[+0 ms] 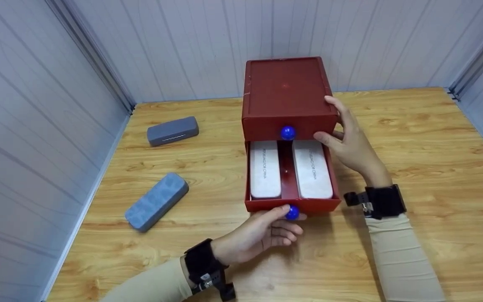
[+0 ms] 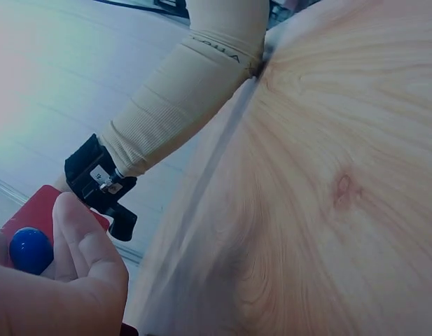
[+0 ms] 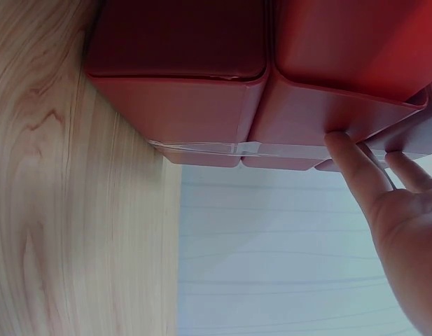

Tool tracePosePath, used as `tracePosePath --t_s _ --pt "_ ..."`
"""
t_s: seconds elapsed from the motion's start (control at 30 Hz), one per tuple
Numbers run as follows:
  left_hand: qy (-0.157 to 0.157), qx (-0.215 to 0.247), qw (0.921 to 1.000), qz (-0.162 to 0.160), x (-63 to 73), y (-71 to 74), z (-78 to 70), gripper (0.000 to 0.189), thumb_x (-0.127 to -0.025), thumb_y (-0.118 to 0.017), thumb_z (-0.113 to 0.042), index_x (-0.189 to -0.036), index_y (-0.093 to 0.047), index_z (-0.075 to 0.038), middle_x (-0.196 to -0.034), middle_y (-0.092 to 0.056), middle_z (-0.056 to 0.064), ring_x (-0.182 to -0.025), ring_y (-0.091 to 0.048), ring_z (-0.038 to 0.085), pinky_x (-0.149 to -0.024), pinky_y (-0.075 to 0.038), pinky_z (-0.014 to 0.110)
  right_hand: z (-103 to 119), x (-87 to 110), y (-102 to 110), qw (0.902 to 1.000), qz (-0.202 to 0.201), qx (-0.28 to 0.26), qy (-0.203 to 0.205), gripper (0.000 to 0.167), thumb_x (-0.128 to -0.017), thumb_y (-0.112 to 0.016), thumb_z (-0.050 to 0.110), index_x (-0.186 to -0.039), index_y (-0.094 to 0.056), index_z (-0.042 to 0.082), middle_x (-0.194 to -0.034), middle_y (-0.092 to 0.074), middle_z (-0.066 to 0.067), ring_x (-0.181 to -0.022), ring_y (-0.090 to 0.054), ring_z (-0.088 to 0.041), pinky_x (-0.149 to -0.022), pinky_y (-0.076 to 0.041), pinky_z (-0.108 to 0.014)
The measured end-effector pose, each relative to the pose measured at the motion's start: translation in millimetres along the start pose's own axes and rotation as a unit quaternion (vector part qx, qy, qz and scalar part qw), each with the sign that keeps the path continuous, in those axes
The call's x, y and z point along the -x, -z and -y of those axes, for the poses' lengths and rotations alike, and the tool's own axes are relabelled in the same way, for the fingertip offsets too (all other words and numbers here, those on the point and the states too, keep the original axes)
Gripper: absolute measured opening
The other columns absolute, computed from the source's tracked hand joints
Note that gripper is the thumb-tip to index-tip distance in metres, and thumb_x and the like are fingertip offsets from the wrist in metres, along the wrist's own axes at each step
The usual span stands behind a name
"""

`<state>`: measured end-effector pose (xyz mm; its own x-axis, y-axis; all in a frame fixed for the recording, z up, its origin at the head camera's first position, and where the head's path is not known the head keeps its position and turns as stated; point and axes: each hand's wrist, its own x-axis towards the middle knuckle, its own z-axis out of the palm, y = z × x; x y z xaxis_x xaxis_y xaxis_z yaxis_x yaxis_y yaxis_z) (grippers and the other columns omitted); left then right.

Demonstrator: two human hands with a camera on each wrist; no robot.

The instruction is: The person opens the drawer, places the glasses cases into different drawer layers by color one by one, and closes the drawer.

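A red drawer box (image 1: 285, 88) stands on the table with its lower drawer (image 1: 258, 205) pulled out. Two white cases, one on the left (image 1: 265, 176) and one on the right (image 1: 313, 176), lie side by side in that drawer, their back ends hidden under the upper part. My left hand (image 1: 258, 235) pinches the drawer's round blue knob (image 1: 292, 212) between thumb and fingers; the left wrist view shows the knob (image 2: 31, 250) there too. My right hand (image 1: 352, 144) rests on the box's right front corner, its extended fingers (image 3: 359, 168) touching the side.
Left on the wooden table (image 1: 208, 256) lie a grey case (image 1: 173, 131) and, nearer, a light blue case (image 1: 157, 202). The upper front has another blue knob (image 1: 288, 133). Clear tape (image 3: 201, 148) runs along the box's side. Pale panel walls (image 1: 191, 50) border the table.
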<state>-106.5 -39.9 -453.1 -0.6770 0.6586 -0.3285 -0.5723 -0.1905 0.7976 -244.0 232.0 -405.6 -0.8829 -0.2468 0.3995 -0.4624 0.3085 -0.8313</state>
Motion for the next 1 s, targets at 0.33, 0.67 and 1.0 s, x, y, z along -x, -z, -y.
tracePosePath --t_s 0.33,0.67,1.0 --pt "-0.011 0.018 0.9994 -0.026 -5.3 -3.6 0.7 0.044 -0.108 -0.061 -0.038 -0.125 -0.074 0.001 -0.094 -0.078 0.001 -0.083 -0.072 0.009 -0.078 -0.059 0.021 -2 -0.2 1 1.0 -0.002 0.0 0.001 0.078 -0.102 -0.072 0.011 -0.166 -0.032 0.028 -0.162 -0.035 -0.003 -0.14 -0.049 -0.026 -0.105 -0.054 -0.029" --pt "-0.038 0.017 0.9984 -0.037 -17.1 -1.3 -8.4 0.043 -0.109 -0.059 -0.039 -0.12 -0.074 -0.001 -0.094 -0.076 0.002 -0.082 -0.07 0.01 -0.078 -0.058 0.02 -3 0.1 1 1.0 -0.002 0.006 0.005 0.078 -0.102 -0.072 0.011 -0.166 -0.032 0.029 -0.162 -0.035 -0.002 -0.14 -0.049 -0.026 -0.107 -0.054 -0.037" --pt "-0.07 0.004 0.9966 -0.043 -29.8 1.2 -16.4 0.04 -0.109 -0.058 -0.039 -0.114 -0.075 -0.003 -0.089 -0.074 0.0 -0.078 -0.067 0.009 -0.074 -0.057 0.019 -3 -0.5 1 0.9999 -0.005 0.013 0.01 0.077 -0.102 -0.073 0.012 -0.166 -0.032 0.027 -0.162 -0.035 -0.002 -0.14 -0.05 -0.027 -0.106 -0.055 -0.037"
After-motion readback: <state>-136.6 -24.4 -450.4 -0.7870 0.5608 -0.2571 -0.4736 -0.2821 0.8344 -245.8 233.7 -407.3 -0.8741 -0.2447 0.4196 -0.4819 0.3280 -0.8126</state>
